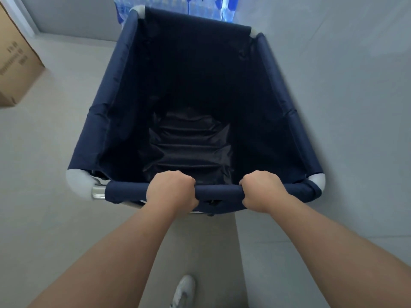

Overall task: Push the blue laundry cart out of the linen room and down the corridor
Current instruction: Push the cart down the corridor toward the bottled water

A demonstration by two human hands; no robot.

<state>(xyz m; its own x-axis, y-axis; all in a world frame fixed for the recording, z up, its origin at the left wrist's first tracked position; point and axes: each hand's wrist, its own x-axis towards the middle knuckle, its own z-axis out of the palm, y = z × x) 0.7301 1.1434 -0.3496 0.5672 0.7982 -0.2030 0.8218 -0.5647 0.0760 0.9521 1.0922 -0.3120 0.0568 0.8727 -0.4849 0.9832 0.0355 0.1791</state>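
The blue laundry cart (124,90) fills the middle of the head view, a deep navy fabric bin on a frame with grey corner pieces. Nothing lies inside; its dark bottom shows. My left hand (171,192) is shut around the near top rail (219,193), left of centre. A short way to its right, my right hand (262,191) grips the same rail. Both forearms reach in from the bottom of the picture.
A cardboard box (17,63) stands on the floor at the left. Packs of water bottles in blue wrap (178,5) sit just beyond the cart's far end. A grey wall (344,107) runs close along the right. My white shoe (183,292) is on the pale floor.
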